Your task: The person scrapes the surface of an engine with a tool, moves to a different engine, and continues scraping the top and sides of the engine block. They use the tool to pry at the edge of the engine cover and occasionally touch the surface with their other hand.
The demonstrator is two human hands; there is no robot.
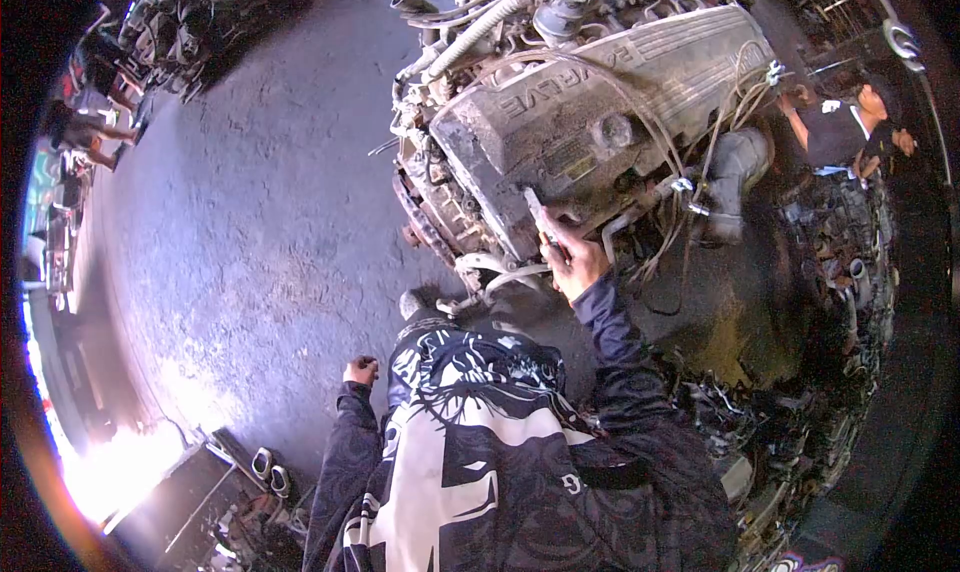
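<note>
As an engine [560,122] is filling one o'clock, the right hand [574,262] is clutching a tool [535,208] — left hand [361,370] at eight, grip unclear.

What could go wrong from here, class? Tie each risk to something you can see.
The tool in the right hand might slip or scratch, as its tip is at the engine cover.
The cables looping over the cover near that arm could snag the sleeve.
The left hand hangs away from the engine, so it may be slow to steady anything.
</note>
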